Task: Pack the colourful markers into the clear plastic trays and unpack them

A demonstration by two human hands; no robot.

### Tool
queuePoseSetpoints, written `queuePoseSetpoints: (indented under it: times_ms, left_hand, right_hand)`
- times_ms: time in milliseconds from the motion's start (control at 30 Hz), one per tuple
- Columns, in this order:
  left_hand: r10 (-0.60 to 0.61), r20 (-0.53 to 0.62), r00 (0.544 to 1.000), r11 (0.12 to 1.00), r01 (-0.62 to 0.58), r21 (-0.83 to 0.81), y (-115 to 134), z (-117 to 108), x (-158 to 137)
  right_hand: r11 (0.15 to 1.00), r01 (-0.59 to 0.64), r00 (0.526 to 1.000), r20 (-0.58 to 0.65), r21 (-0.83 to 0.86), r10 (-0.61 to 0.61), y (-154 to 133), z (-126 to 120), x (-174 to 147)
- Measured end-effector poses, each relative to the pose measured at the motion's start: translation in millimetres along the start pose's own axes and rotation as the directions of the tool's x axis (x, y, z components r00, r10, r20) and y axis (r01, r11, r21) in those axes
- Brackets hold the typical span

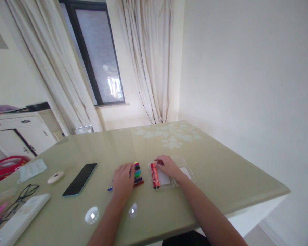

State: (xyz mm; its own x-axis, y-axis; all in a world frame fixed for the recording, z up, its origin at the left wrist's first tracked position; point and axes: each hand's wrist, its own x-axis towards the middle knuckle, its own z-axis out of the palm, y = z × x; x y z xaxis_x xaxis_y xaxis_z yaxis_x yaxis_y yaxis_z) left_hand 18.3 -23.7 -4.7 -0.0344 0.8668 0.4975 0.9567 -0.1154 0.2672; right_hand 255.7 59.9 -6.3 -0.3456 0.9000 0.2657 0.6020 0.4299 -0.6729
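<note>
My left hand (123, 177) lies palm down over a loose group of coloured markers, its fingers stretched out across them. A dark red marker (138, 183), a green marker (137, 175) and several others stick out to its right, and a blue tip shows at its left. My right hand (166, 165) is at a clear plastic case (172, 186), fingers curled at the upper end of an orange marker (157, 177). Beside it in the case lies a red marker (153, 176), parallel to the orange one. The case's lid lies folded open on the right, partly behind my forearm.
A black phone (80, 179) lies left of the markers. Farther left are a round cream object (55, 177), a face mask (33, 169), eyeglasses (19, 201) and a long white object (22, 218). The table (220, 171) meets a white wall on the right.
</note>
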Motion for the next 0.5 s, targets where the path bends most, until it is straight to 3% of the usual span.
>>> queuePoseSetpoints:
  times_ms: [100,167,367,500]
  left_hand:
    - [-0.333,0.042,0.942,0.935,0.324,0.146,-34,-1,6]
    - [-0.402,0.079,0.912,0.91,0.388,0.15,-49,-1,8]
    - [-0.42,0.12,0.899,0.907,0.413,0.078,-58,0,12]
    - [-0.393,0.102,0.914,0.92,0.392,0.027,-57,0,12]
  right_hand:
    - [1.0,-0.017,0.997,-0.073,0.02,0.018,0,0,-1]
    - [0.999,-0.021,0.994,-0.106,0.032,0.024,0,-1,0]
    - [0.998,0.003,0.989,-0.147,0.057,0.006,-1,-1,1]
    - [0.998,0.019,0.991,-0.135,0.067,-0.01,-2,1,0]
